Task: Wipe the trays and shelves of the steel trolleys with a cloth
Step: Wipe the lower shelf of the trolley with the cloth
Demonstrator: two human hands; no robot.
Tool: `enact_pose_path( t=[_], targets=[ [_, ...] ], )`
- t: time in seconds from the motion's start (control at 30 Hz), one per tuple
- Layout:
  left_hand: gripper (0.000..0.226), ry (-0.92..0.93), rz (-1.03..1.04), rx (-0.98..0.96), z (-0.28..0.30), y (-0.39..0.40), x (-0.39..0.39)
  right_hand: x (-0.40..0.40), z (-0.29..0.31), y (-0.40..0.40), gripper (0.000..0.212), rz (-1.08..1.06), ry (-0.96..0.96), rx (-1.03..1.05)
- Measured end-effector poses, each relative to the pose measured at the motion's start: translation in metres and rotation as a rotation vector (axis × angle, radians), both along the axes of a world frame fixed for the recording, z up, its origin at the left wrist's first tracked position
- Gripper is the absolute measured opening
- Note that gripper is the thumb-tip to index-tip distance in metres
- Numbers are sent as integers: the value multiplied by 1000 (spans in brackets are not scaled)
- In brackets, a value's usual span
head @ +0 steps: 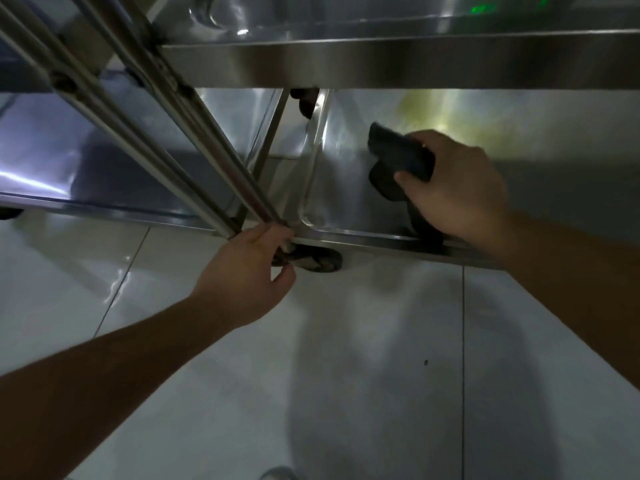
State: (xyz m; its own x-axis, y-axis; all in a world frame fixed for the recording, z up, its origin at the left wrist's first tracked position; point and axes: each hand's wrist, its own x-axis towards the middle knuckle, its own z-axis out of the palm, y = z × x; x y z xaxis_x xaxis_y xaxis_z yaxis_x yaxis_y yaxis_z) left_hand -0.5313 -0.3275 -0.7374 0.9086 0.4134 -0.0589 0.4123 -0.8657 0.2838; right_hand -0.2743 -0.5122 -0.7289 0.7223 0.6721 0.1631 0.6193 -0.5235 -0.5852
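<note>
Two steel trolleys (398, 64) stood side by side on a glossy tiled floor (346, 341), and no brand, label or writing could be read on any of them; only a blurred green glow showed at about one o'clock, on the upper shelf (381, 15). The right hand (457, 188) gripped a dark cloth (398, 157), fingers and thumb curled round it, over the lower tray (346, 188) of the right trolley, toward two o'clock from the frame's centre. The cloth was bunched and soft-looking, its long axis running from upper left to lower right, with one end poking out toward eleven o'clock and a dark strip trailing down over the tray's near rim. Whether the cloth touched the tray floor could not be told. The tray was brushed metal with rounded corners and a raised lip, streaked with a yellowish reflection at its far side. The left hand (249, 268) held the foot of the slanted posts (156, 109), round tubes running from eleven o'clock down to the centre, its fingers curled round them just above a black castor (318, 261). To the left lay the neighbouring tray (104, 161), smooth and bluish in the light. A pale shoe tip (277, 474) showed at six o'clock.
</note>
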Motion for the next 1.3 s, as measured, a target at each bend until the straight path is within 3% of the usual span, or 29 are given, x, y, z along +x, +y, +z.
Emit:
enact_pose_path(
  t=[0.13,0.23,0.33,0.43,0.67,0.7,0.87,0.97,1.1,1.3],
  targets=[
    [27,-1,184,-126,-26,16,-4,5,-1,35,42,-157,24,106],
    [28,15,324,-323,-37,26,8,-8,-18,68,41,-159,10,78],
    [34,-109,444,-477,-44,27,26,-35,-49,96,41,-9,76,-51],
    [32,-261,553,-585,-48,22,38,-60,-88,109,62,236,51,-302],
    [4,-558,708,-806,-57,24,55,-48,-95,76,65,482,-40,-342],
    [8,-605,702,-843,-56,25,58,-45,-93,64,66,485,-64,-363],
    [9,-690,689,-844,-60,27,67,-15,-90,-17,75,236,-62,-464],
    [26,-721,712,-822,-65,23,70,0,-91,-38,78,40,-10,-525],
    [28,-729,728,-834,-69,25,71,-18,-95,15,76,-139,31,-467],
    [28,-713,684,-878,-71,29,67,-7,-88,155,70,34,24,-389]
  ],
)
